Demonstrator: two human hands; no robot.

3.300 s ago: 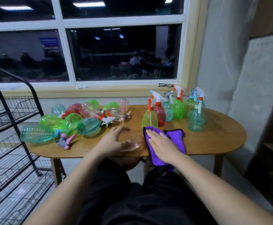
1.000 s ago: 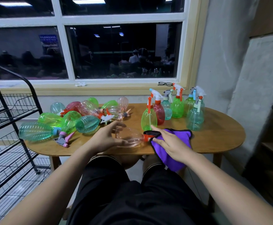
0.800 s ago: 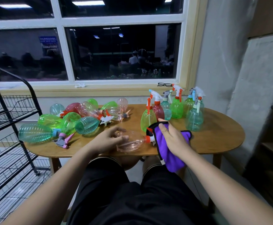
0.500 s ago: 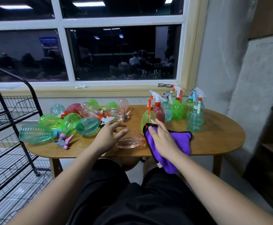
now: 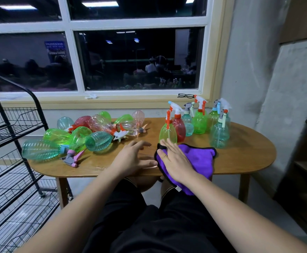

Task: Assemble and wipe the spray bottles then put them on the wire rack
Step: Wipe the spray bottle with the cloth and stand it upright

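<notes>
left hand splayed and relaxed, right hand flat, palm down, just beside it.

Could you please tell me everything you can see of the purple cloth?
The purple cloth is soft, fleecy-looking fabric with black edging. It lies crumpled at the near edge of the table, one corner hanging over it toward the person's lap. The right hand rests flat on its left part, fingers straight.

The oval wooden table bears toppled bottles, upright spray bottles and a purple cloth.
</notes>
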